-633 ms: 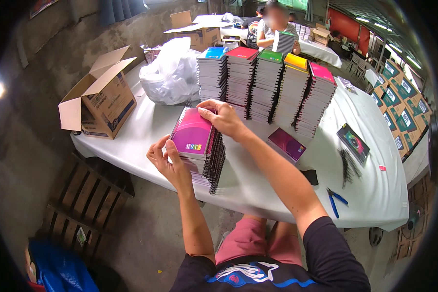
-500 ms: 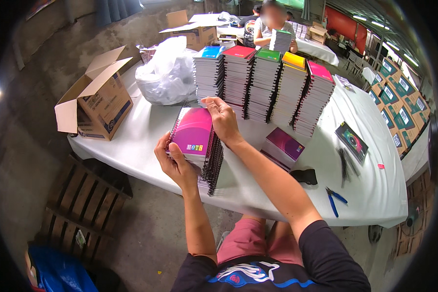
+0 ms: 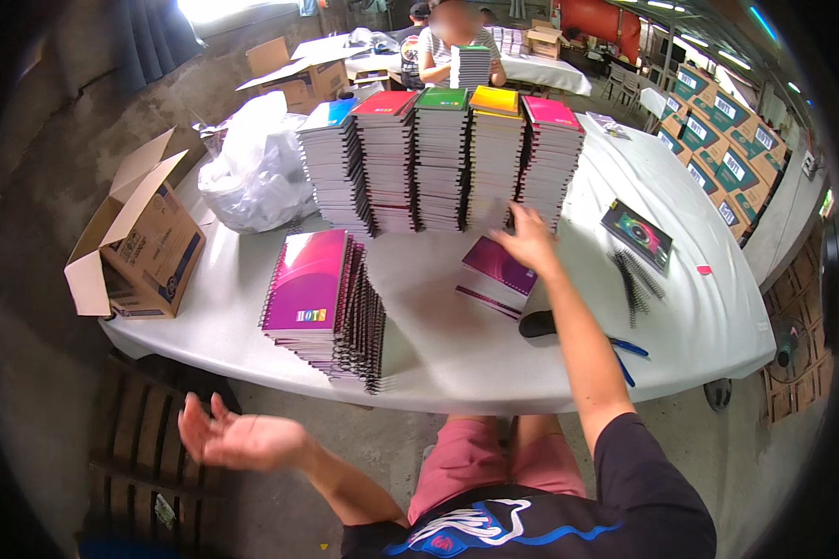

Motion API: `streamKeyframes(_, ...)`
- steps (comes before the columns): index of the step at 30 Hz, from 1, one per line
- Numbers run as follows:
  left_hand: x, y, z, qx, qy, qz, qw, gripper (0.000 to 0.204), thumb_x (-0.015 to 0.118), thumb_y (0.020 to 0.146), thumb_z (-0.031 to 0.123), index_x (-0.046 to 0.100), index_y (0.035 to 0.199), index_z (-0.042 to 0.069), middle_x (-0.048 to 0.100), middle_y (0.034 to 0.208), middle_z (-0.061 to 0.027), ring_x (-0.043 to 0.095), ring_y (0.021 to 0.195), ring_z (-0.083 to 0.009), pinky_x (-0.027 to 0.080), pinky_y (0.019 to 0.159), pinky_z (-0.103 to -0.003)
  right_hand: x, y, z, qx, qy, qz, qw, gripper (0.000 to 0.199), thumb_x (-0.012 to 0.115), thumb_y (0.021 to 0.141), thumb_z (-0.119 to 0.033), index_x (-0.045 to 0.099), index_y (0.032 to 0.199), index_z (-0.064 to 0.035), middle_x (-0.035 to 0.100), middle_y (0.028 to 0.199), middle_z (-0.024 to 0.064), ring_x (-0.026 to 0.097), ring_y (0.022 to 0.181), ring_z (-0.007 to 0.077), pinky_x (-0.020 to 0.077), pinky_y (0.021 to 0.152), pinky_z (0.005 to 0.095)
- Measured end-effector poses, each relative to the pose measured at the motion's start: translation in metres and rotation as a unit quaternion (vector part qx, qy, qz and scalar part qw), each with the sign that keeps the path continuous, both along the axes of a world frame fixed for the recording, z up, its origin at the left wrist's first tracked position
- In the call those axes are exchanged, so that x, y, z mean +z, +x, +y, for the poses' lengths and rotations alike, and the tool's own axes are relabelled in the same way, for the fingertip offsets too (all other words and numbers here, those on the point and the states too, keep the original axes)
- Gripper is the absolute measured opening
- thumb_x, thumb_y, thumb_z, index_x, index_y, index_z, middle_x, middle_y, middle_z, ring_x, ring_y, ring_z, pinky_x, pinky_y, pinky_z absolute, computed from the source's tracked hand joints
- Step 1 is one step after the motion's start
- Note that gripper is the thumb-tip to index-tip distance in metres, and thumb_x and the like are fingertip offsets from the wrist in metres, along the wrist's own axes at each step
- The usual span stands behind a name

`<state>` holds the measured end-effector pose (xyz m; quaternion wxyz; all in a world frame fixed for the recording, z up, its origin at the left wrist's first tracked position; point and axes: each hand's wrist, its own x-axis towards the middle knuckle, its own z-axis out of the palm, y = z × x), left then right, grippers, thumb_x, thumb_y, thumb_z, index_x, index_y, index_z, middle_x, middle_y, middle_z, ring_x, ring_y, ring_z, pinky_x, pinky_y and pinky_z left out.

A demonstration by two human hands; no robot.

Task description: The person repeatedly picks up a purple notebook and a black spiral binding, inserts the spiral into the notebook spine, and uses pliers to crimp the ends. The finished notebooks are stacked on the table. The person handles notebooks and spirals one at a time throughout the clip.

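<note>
While the R hand is out over the white cloth-covered surface, the small rectangular pile of paper w/ glossy purple cover lies right by it, nr the surface's middle. R fingers are spread & slightly bent at the pile's 1-2 o'clock corner; can't tell if they touch. Clock dirs from that pile: black flat item, kind unclear, close at 5; blue-handled pliers at 4, partly behind the R forearm; loose black binding coils at 3; dark rectangular book w/ multicoloured cover btwn 2 & 3. Row of five tall spiral-notebook stacks, tops blue, red, green, yellow, pink, at approx 11. Stack of purple spiral notebooks at 9, well apart; open brown cardboard box further out same way; white plastic bag at 10. L hand at 8, off the surface's nr edge, bit blurred, palm up, fingers loosely curled & released.
</note>
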<state>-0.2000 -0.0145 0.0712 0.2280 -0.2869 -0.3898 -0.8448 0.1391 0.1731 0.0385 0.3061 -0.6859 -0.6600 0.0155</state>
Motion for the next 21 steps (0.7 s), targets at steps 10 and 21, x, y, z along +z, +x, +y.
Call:
streamKeyframes(10, -0.01, 0.166, -0.009, -0.443, -0.192, 0.252, 0.839, 0.029, 0.062, 0.083, 0.016, 0.054, 0.108, 0.003, 0.056, 0.103, -0.0124, 0.057, 0.09, -0.0232, 0.047, 0.078, -0.034, -0.072, 0.093, 0.018, -0.002, -0.214, 0.094, 0.972, 0.046, 0.083, 0.058, -0.037, 0.069, 0.083, -0.0006, 0.068, 0.075, 0.0101, 0.062, 0.068, 0.0204, 0.0481, 0.064, 0.0319)
streamKeyframes(21, -0.119, 0.2, 0.171, -0.327, -0.484, 0.273, 0.764, 0.057, 0.065, 0.081, 0.029, 0.047, 0.131, 0.006, 0.045, 0.136, -0.0152, 0.04, 0.125, -0.0349, 0.036, 0.102, -0.044, -0.078, 0.082, 0.001, -0.061, -0.135, 0.211, 0.966, 0.038, 0.081, 0.064, -0.035, 0.063, 0.089, -0.0117, 0.068, 0.085, 0.0033, 0.062, 0.088, 0.0234, 0.0312, 0.083, 0.0615)
